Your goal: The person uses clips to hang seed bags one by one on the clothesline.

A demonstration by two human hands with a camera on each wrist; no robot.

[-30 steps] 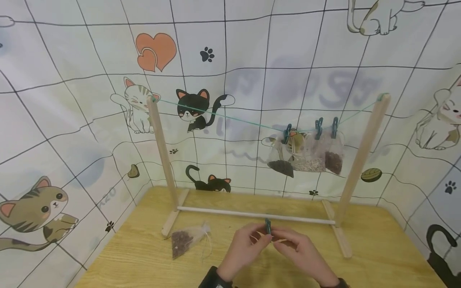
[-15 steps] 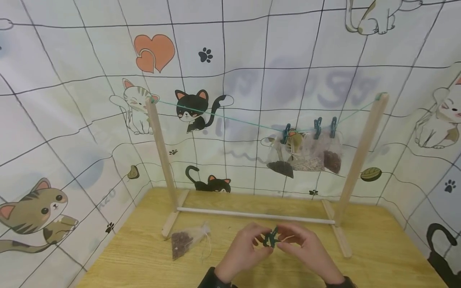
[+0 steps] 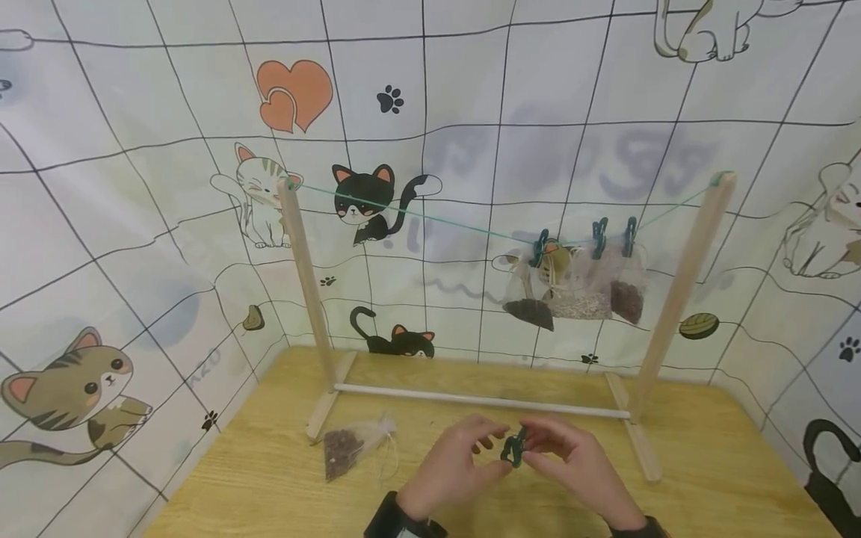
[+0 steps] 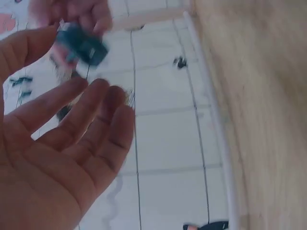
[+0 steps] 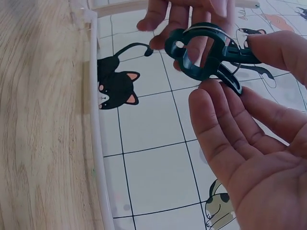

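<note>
A dark green plastic clip [image 3: 516, 450] is pinched in my right hand [image 3: 581, 459]. Its two handles lie between my thumb [image 5: 280, 48] and fingertips in the right wrist view, and its rounded mouth points toward the other hand. My left hand [image 3: 457, 463] stands close beside the clip, fingers spread and loosely bent, with its thumb tip near the clip in the left wrist view. To the left on the table lies a sheer drawstring bag [image 3: 344, 451] with reddish-brown contents at one end.
Behind my hands stands a wooden frame [image 3: 679, 299] with a white bottom rod [image 3: 471, 400]. From its green string [image 3: 437, 221], green clips [image 3: 540, 248] hold sheer bags of dark [image 3: 529, 313], pale [image 3: 581, 305] and reddish [image 3: 627, 300] contents. Cat-print cloth surrounds the table [image 3: 242, 486].
The clip has turned from edge-on between both hands to broadside. My left fingers have opened away from it, while the right hand keeps hold. The bags have stayed put.
</note>
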